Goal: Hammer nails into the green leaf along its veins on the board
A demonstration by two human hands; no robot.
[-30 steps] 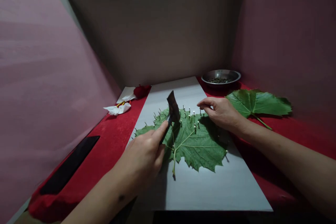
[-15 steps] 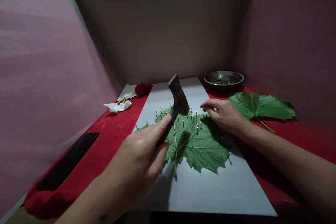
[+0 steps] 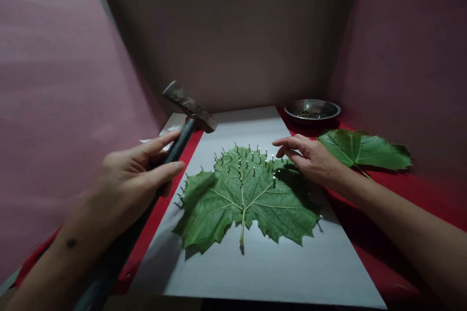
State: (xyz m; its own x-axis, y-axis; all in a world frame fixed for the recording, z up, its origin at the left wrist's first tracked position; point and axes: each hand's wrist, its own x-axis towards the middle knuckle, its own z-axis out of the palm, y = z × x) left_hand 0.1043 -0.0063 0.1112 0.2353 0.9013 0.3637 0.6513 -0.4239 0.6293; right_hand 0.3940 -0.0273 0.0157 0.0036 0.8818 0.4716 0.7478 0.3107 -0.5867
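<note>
My left hand (image 3: 134, 170) is wrapped around the dark handle of a hammer (image 3: 182, 133), its metal head raised at the left of the board. A large green leaf (image 3: 233, 199) lies on the white board (image 3: 292, 272). Several nails (image 3: 240, 167) stand upright along its veins and edges. Over the leaf's upper right edge hovers my right hand (image 3: 304, 155), fingers loosely bent and apart, with nothing seen between them. Below it, a nail stands close to the fingertips. The hand's shadow darkens that part of the leaf.
A metal bowl (image 3: 312, 111) holding many nails stands at the back right. Nearer, a second green leaf (image 3: 365, 148) lies on the red cloth (image 3: 397, 189). White paper (image 3: 171, 129) is partly hidden behind my left hand. Pink walls rise on both sides.
My left hand has swung the hammer left and away from the leaf, uncovering its left half. My right hand has stayed nearly in place, its fingers a little further apart.
</note>
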